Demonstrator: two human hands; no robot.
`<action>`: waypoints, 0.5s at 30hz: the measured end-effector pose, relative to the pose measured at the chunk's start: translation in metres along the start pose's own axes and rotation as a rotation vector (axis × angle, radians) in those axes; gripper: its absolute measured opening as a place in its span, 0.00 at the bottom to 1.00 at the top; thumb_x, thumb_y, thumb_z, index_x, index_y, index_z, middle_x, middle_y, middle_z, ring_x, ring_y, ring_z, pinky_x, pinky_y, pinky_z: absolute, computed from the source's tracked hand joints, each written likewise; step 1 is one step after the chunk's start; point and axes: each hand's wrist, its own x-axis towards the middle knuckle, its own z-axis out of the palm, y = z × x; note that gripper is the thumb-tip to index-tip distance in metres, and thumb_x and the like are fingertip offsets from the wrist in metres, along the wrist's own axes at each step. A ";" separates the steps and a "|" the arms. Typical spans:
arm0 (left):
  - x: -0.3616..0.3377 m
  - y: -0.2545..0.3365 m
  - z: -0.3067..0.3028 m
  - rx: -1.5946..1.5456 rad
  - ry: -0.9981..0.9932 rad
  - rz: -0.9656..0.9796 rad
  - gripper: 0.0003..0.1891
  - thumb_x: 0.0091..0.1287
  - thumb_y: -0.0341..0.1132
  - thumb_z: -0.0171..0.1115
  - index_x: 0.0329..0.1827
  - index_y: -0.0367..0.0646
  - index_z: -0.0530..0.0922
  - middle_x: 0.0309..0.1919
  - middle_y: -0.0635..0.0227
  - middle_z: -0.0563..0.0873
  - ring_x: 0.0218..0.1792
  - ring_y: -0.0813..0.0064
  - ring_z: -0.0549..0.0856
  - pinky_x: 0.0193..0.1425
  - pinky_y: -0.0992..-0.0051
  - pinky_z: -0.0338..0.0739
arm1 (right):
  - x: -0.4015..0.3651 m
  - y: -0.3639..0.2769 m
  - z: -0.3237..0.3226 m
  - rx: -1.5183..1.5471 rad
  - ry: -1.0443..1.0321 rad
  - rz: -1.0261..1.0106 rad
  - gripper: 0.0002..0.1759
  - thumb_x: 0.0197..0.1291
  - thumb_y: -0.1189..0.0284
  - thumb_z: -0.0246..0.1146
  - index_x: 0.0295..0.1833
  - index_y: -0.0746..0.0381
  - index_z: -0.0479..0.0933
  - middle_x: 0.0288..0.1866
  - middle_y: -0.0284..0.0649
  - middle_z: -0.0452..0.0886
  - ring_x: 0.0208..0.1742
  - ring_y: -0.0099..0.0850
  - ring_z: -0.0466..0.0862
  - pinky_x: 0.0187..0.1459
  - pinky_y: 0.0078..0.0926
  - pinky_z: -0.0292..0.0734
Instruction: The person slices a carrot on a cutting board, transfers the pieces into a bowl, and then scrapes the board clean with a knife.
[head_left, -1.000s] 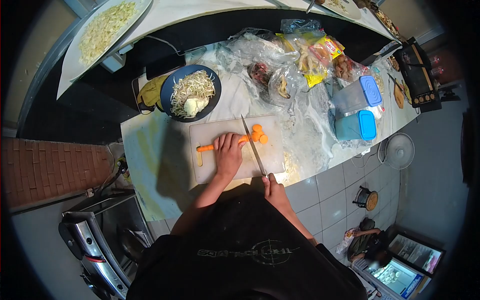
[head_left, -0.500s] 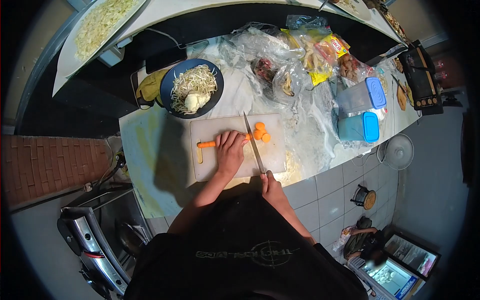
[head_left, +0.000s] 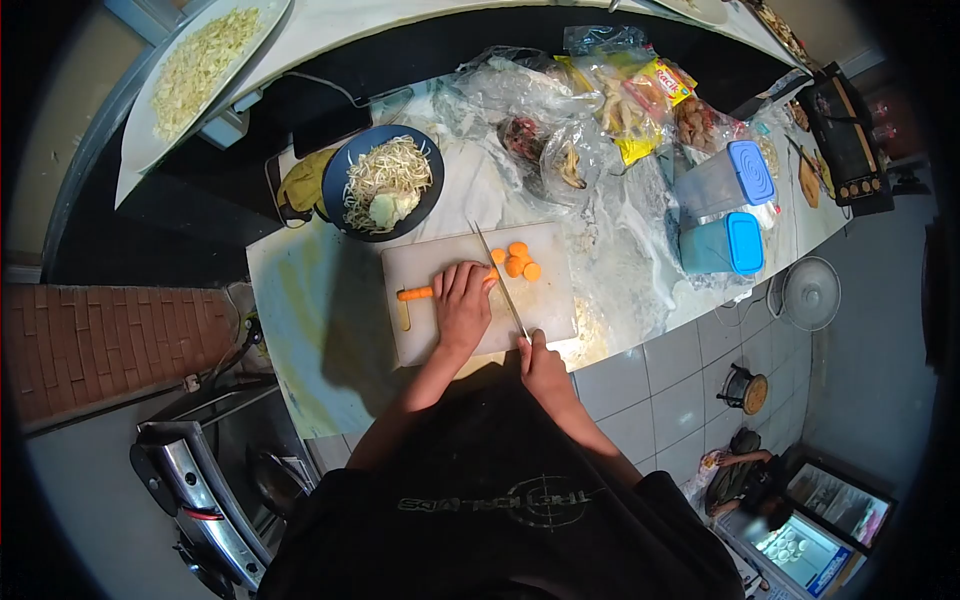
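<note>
My left hand [head_left: 463, 308] is closed over a carrot [head_left: 414, 294], pressing it to the white cutting board [head_left: 540, 300]. The carrot's thin end sticks out to the left of the hand, and a short bit of its cut end shows by the fingertips. My right hand [head_left: 543, 362] grips the handle of a knife [head_left: 507, 293]. Its long blade slants up and left, right beside the cut end. Several round carrot slices [head_left: 517, 262] lie just right of the blade.
A dark blue plate [head_left: 432, 205] with bean sprouts [head_left: 385, 180] stands behind the board. Plastic bags of food [head_left: 570, 165] spread across the back. Two containers with blue lids [head_left: 745, 243] are at the right. A person [head_left: 745, 480] sits low at the far right.
The knife's tip has swung left, and the blade is more slanted. One more carrot slice lies apart near the blade. My left hand keeps its hold on the carrot. The whole view has shifted slightly.
</note>
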 end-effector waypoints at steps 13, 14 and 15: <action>-0.008 -0.006 -0.009 0.039 0.002 0.016 0.12 0.67 0.31 0.64 0.52 0.45 0.81 0.46 0.67 0.82 0.51 0.61 0.78 0.60 0.61 0.67 | -0.018 0.009 -0.030 0.057 -0.039 0.057 0.25 0.80 0.55 0.48 0.61 0.68 0.73 0.32 0.68 0.81 0.41 0.68 0.82 0.39 0.58 0.76; -0.008 -0.006 -0.009 0.039 0.007 0.018 0.12 0.67 0.31 0.64 0.52 0.45 0.81 0.46 0.67 0.82 0.51 0.61 0.78 0.60 0.61 0.67 | -0.019 0.008 -0.032 0.062 -0.059 0.074 0.26 0.80 0.55 0.49 0.62 0.69 0.73 0.33 0.68 0.81 0.42 0.68 0.82 0.39 0.56 0.77; -0.008 -0.006 -0.009 0.042 0.012 0.021 0.11 0.67 0.31 0.64 0.51 0.45 0.81 0.46 0.67 0.81 0.51 0.61 0.78 0.60 0.61 0.67 | -0.019 0.007 -0.033 0.068 -0.077 0.093 0.27 0.80 0.55 0.49 0.63 0.69 0.74 0.33 0.68 0.81 0.43 0.68 0.82 0.40 0.55 0.77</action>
